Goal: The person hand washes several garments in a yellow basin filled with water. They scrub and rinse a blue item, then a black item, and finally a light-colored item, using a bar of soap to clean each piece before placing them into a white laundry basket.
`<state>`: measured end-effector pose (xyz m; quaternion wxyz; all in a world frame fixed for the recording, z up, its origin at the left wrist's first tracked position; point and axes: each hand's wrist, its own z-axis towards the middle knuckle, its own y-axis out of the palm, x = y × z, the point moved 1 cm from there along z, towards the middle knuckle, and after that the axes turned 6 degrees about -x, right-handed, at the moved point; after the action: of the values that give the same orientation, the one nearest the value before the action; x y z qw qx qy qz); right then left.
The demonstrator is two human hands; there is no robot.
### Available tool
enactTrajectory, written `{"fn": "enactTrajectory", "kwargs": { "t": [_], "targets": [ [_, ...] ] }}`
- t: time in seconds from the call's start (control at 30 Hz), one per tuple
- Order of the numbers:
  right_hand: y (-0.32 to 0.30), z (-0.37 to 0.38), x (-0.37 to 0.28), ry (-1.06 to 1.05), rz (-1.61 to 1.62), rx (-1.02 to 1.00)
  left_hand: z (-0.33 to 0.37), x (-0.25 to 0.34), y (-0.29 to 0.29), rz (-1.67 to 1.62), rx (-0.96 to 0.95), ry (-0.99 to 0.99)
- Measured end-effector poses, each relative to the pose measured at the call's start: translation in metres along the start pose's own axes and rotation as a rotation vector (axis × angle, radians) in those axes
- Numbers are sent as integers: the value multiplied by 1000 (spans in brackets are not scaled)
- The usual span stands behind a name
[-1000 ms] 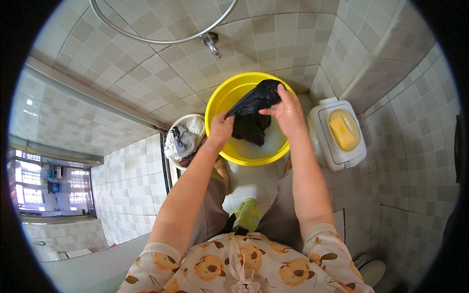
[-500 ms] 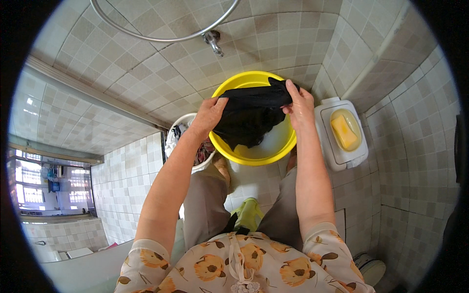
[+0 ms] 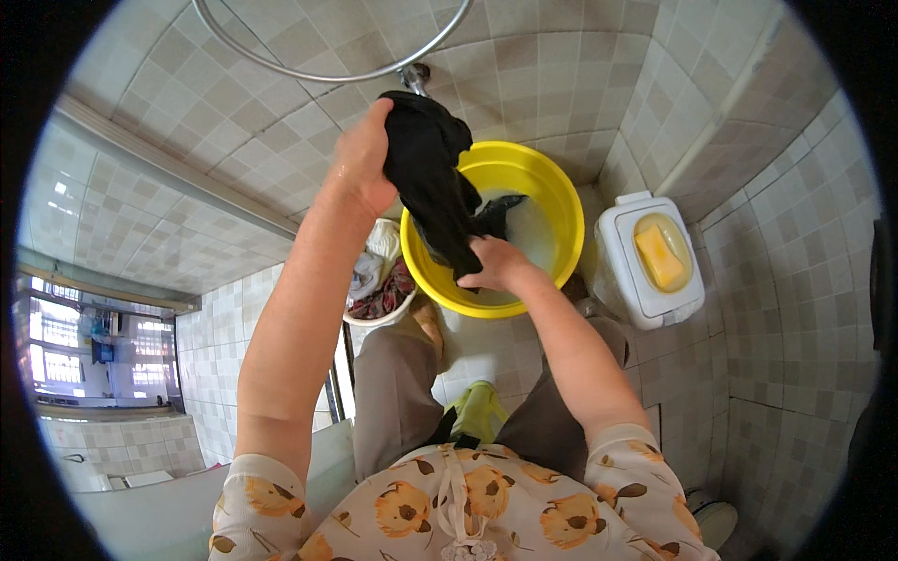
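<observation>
- Cloth, black and bunched, hangs between the person's two hands, its upper part raised past the far left of the yellow basin and its lower end over the basin's near left.
- Left hand: closed around the raised upper part of the cloth, thumb up along its left edge; the other fingers are mostly hidden behind the fabric.
- Right hand: lower and nearer the body, over the basin, fingers and thumb gathered on the lower end of the cloth.
- Inside the basin, cloudy pale water shows to the right of the cloth; a dark fold lies against it, and whether it belongs to the same piece I cannot tell.
- White basket just left of the basin, filled with white, grey and dark red laundry.
- White lidded box right of the basin, a yellow bar of soap in a dish on top.
- Metal tap on the tiled wall behind the cloth, partly covered by it, with a curved silver hose beside it.
</observation>
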<state>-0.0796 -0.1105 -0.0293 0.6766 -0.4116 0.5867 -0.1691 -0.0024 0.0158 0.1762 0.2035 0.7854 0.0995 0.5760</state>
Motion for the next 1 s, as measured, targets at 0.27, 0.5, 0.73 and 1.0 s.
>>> {"fn": "enactTrajectory", "kwargs": {
  "t": [0.27,0.5,0.73,1.0],
  "targets": [
    [-23,5,12,1,256,163,2,18,2,26,43,120],
    [-67,-18,9,23,1140,226,18,-53,-61,618,-5,-90],
    [-72,-18,-18,60,1532,214,1,-190,-110,959,-295,-209],
    [-90,-23,6,81,1525,326,8,-180,-93,734,-231,-27]
  ]
}}
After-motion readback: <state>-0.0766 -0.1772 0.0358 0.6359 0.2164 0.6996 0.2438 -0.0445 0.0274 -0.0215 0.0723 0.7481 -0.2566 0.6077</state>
